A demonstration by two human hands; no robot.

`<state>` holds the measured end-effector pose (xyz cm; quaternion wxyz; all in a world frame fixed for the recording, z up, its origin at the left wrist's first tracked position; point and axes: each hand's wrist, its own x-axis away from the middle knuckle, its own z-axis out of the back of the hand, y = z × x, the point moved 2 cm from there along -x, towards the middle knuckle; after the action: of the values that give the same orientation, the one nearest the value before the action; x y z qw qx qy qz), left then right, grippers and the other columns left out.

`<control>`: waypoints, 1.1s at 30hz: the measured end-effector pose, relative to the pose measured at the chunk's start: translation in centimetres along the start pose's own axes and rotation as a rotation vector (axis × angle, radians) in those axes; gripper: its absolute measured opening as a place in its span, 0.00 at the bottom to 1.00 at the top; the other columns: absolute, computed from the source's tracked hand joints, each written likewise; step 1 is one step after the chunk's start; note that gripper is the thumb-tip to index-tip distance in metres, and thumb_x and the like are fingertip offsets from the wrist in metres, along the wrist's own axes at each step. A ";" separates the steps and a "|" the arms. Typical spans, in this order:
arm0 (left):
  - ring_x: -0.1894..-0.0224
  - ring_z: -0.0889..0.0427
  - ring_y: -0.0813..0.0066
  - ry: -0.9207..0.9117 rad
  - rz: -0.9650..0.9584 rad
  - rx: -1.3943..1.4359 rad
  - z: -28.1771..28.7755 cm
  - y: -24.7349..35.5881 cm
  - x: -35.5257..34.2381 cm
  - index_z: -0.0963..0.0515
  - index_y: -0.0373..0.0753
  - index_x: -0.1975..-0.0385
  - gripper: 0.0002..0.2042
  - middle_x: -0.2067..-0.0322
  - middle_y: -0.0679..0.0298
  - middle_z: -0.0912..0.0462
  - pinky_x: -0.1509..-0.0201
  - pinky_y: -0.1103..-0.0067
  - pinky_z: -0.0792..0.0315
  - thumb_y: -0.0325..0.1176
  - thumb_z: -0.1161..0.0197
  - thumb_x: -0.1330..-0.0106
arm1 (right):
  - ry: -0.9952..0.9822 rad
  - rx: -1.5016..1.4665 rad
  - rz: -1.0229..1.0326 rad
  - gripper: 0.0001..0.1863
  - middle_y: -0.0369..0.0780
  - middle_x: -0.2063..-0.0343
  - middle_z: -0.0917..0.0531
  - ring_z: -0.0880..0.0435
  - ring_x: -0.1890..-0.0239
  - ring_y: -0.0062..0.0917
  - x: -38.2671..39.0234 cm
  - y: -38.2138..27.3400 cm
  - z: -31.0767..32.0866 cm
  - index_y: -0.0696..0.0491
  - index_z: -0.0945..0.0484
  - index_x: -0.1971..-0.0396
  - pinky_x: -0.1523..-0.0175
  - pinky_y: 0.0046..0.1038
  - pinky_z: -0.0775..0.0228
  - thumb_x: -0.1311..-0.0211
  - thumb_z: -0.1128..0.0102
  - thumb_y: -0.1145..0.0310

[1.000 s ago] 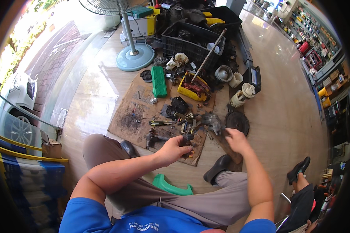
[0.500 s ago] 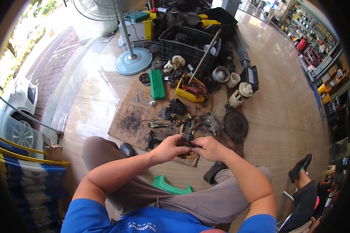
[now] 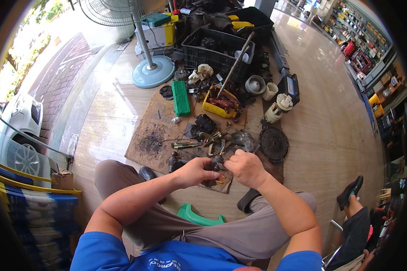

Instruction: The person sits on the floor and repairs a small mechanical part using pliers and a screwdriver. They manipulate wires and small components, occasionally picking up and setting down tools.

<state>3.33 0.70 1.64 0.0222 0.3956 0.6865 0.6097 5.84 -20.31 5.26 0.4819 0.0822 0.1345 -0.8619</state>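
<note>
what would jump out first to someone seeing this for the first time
At the centre, the left hand and right hand meet over a small dark part held between them, above an oil-stained cardboard sheet strewn with tools and greasy parts. Beyond it a yellow tray and a green case stand out, with a standing fan's pale blue base farther back.

Just beyond the hands (image 3: 221,169), a sheet of matt brown cardboard (image 3: 151,140) is lying rough and oil-stained. Past it, a green plastic case (image 3: 181,97) is looking smooth, a dark metal disc (image 3: 274,144) dull, and the tiled floor (image 3: 321,135) is shining glossy.
</note>
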 end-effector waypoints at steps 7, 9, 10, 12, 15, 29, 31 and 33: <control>0.65 0.16 0.79 0.126 0.084 -0.134 0.6 -0.6 -0.1 0.22 0.34 0.52 0.14 0.66 0.67 0.16 0.61 0.79 0.19 0.34 0.29 0.31 | 0.081 -0.007 0.041 0.04 0.34 0.78 0.24 0.22 0.68 0.30 -0.1 -0.4 0.3 0.48 0.21 0.72 0.65 0.32 0.27 0.50 0.42 0.73; 0.66 0.17 0.79 0.248 0.102 -0.199 0.4 -0.2 0.2 0.22 0.34 0.52 0.15 0.67 0.67 0.16 0.63 0.79 0.19 0.34 0.28 0.32 | 0.016 -0.029 0.004 0.04 0.35 0.78 0.24 0.21 0.69 0.32 0.6 -0.2 0.0 0.49 0.21 0.71 0.65 0.33 0.26 0.48 0.40 0.73; 0.66 0.17 0.79 0.315 0.051 -0.150 0.5 -0.4 0.1 0.23 0.33 0.53 0.14 0.66 0.66 0.17 0.64 0.79 0.19 0.33 0.29 0.32 | -0.014 -0.040 -0.011 0.04 0.36 0.77 0.23 0.21 0.70 0.33 0.6 -0.2 0.0 0.49 0.21 0.70 0.65 0.34 0.26 0.47 0.39 0.72; 0.67 0.17 0.79 0.447 -0.052 -0.051 1.3 -1.5 -0.4 0.24 0.32 0.55 0.14 0.66 0.65 0.18 0.65 0.78 0.19 0.31 0.29 0.32 | -0.034 -0.113 -0.019 0.02 0.37 0.77 0.22 0.18 0.70 0.34 0.7 -0.2 0.2 0.50 0.23 0.73 0.66 0.35 0.24 0.44 0.39 0.71; 0.64 0.15 0.73 0.584 -0.216 0.242 3.1 -2.4 -1.5 0.26 0.33 0.51 0.13 0.63 0.62 0.17 0.62 0.74 0.17 0.29 0.32 0.30 | -0.079 -0.161 -0.046 0.04 0.39 0.77 0.21 0.16 0.71 0.35 1.0 -0.1 0.2 0.50 0.24 0.74 0.66 0.36 0.23 0.41 0.39 0.69; 0.58 0.15 0.70 0.587 -0.298 0.582 3.0 1.6 -1.0 0.25 0.38 0.51 0.11 0.59 0.62 0.16 0.56 0.70 0.16 0.32 0.36 0.27 | 0.023 -0.245 -0.288 0.08 0.49 0.65 0.14 0.14 0.61 0.46 1.6 1.9 -1.9 0.55 0.16 0.60 0.57 0.41 0.22 0.37 0.40 0.73; 0.58 0.15 0.70 0.523 -0.363 0.720 2.9 1.2 -1.4 0.27 0.38 0.50 0.11 0.59 0.62 0.18 0.59 0.69 0.15 0.32 0.37 0.26 | 0.022 -0.282 -0.303 0.07 0.50 0.66 0.15 0.15 0.61 0.48 1.3 1.5 -1.8 0.57 0.17 0.62 0.57 0.41 0.23 0.38 0.40 0.76; 0.58 0.15 0.69 0.522 -0.372 0.722 3.4 0.5 -1.7 0.29 0.38 0.49 0.11 0.59 0.63 0.20 0.59 0.69 0.15 0.32 0.38 0.25 | 0.031 -0.331 -0.291 0.06 0.51 0.67 0.16 0.15 0.62 0.48 0.5 0.7 -1.6 0.58 0.18 0.62 0.58 0.41 0.23 0.37 0.40 0.76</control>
<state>6.53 2.48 0.44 -0.1807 0.0823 0.8961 0.3970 6.21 -20.62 3.49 0.3573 -0.0051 0.2918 -0.8872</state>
